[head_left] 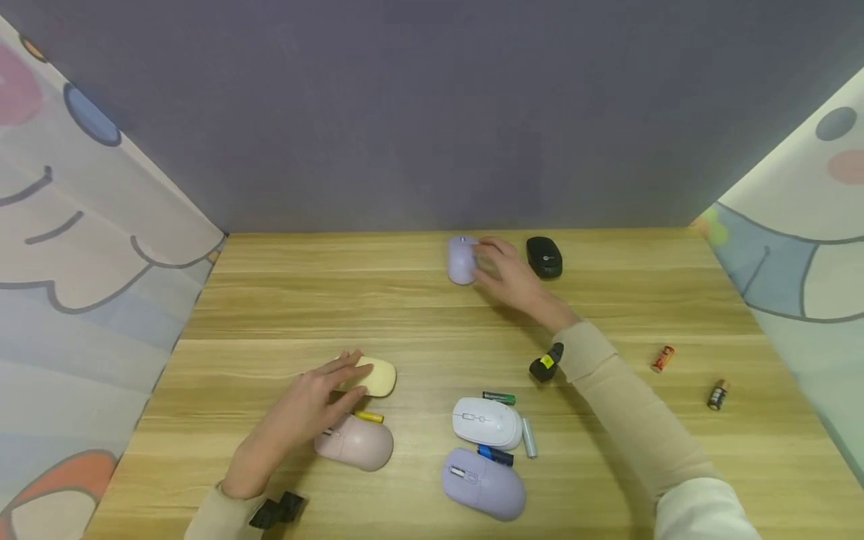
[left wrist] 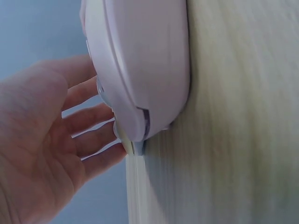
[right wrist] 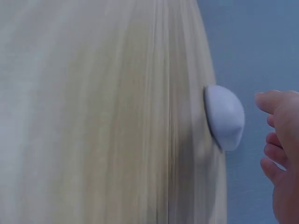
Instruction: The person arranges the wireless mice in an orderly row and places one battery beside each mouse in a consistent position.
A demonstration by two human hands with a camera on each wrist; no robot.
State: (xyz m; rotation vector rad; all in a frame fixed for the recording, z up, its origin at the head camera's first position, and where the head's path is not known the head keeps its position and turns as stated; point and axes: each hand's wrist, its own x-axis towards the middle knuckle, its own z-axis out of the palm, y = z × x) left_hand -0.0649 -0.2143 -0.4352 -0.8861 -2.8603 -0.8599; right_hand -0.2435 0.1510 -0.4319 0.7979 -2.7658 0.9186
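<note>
My left hand (head_left: pixel 313 397) reaches over a pink mouse (head_left: pixel 358 444), its fingertips on a pale yellow mouse (head_left: pixel 382 377) just beyond. In the left wrist view those fingers (left wrist: pixel 88 116) are stretched out and slightly spread, and the pink mouse fills the middle. Toward the back of the table, my right hand (head_left: pixel 506 277) is beside a small lilac mouse (head_left: pixel 462 261), with its fingers loosely bent. The right wrist view has a gap between this hand (right wrist: pixel 282 140) and the lilac mouse.
A black mouse (head_left: pixel 544 257) lies right of my right hand. In front are a white mouse (head_left: pixel 486 421) and a larger lilac mouse (head_left: pixel 484 484), with green (head_left: pixel 499 397), silver (head_left: pixel 529 437) and blue batteries (head_left: pixel 496 455) around them. A yellow battery (head_left: pixel 369 416) touches the pink mouse. Two more batteries (head_left: pixel 663 358) lie right.
</note>
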